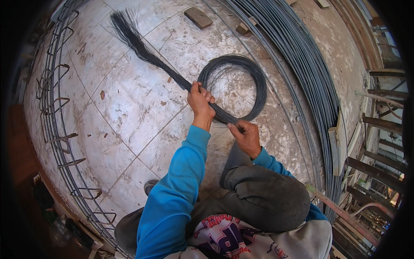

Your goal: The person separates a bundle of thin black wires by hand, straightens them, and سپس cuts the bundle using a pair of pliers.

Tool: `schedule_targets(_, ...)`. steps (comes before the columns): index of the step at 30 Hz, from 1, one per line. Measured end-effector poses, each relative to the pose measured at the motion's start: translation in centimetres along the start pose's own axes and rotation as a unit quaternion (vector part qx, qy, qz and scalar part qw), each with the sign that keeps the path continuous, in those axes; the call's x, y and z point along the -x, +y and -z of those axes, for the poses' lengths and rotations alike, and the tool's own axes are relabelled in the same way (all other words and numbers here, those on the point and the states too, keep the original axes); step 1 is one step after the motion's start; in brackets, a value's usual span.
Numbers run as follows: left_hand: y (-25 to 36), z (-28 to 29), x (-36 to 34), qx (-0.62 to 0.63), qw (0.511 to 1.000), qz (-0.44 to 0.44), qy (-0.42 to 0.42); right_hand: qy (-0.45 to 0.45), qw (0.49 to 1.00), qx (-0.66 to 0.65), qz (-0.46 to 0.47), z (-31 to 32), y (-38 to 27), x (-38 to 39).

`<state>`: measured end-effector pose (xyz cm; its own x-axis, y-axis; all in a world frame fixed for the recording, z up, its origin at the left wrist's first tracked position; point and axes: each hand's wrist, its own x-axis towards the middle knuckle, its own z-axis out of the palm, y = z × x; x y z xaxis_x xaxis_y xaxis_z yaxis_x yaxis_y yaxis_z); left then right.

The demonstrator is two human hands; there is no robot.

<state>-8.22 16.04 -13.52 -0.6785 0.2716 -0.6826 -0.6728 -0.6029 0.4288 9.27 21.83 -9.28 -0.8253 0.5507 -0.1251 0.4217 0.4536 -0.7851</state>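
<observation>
From the head camera, looking down: a person in blue sleeves crouches over a dirty tiled floor [114, 101], working with thin dark wire. The wire bundle [172, 74] slants from a frayed, brush-like tip at upper left down to the hands at centre. The left hand [201, 103] is closed firmly around it; the right hand [246, 136] is narrowed to a pinch at its near end, though how many strands it has cannot be told. Just beyond lies a round wire coil [261, 88], overlapping the bundle's near part; whether the two are joined is unclear. Long steel rods [307, 56] curve along the right, and a barred steel frame [54, 103] runs along the left, well apart from the hands. Likely troubles: a slackened left grip could let the strands fan out; dragging the bundle across the coil could snag loops and tangle both; and a slip of the pinch could drive sharp wire ends into the bare fingertips.
</observation>
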Motion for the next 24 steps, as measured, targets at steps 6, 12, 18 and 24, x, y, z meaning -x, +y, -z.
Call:
schedule_targets(6,-0.3,0.1,0.1,-0.029,0.999,-0.016,-0.004,-0.109,0.966,-0.201,-0.120,0.4,1.0,-0.2)
schedule_targets(12,-0.5,1.1,-0.3,-0.050,0.998,-0.008,-0.025,-0.213,0.923,-0.212,-0.241,1.9,-0.1,-1.8)
schedule_targets(18,-0.3,0.5,-0.1,-0.040,0.999,0.011,-0.016,-0.185,0.941,-0.200,-0.201,2.7,-1.0,-1.5)
schedule_targets(24,-0.4,0.6,0.0,-0.027,0.999,0.014,-0.013,-0.149,0.948,-0.204,-0.192,2.5,-0.6,-1.4)
